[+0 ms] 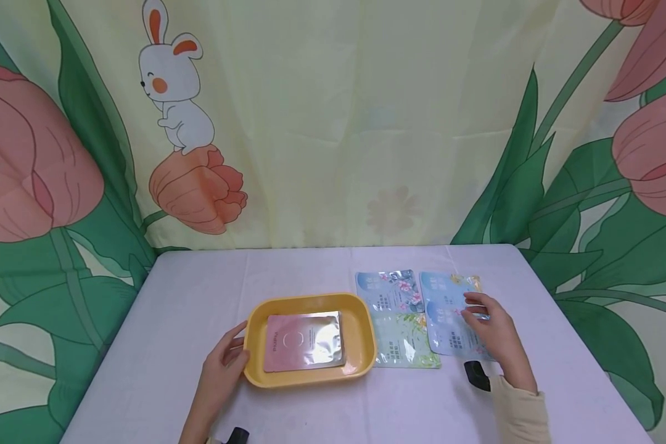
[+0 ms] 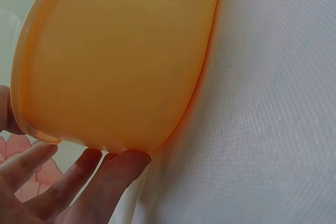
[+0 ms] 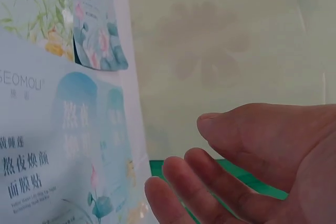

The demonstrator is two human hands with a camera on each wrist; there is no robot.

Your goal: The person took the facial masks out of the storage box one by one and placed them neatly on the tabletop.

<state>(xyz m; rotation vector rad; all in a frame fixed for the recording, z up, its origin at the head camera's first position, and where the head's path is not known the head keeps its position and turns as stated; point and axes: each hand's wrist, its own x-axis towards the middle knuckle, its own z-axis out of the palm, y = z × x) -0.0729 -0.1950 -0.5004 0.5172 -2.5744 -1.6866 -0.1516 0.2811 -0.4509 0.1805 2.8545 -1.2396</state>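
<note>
My left hand (image 1: 225,361) grips the left end of a yellow tray (image 1: 364,370), its fingertips along the outer wall and rim. In the left wrist view the tray's outer side (image 2: 115,66) fills much of the picture, with fingers (image 2: 113,179) against it. A pink and silver face mask packet (image 1: 296,342) lies inside the tray. Over the blue face mask packets (image 1: 441,314) hovers my right hand (image 1: 494,327), thumb and fingers apart with nothing between them. In the right wrist view one pale blue packet (image 3: 31,114) fills the left side, beside the hand (image 3: 252,166).
Left of the blue packets lie a floral packet (image 1: 391,291) and a green packet (image 1: 405,342), the latter close against the tray's right end. All rest on a white-covered table (image 1: 189,296). Behind the table hangs a printed curtain (image 1: 333,123).
</note>
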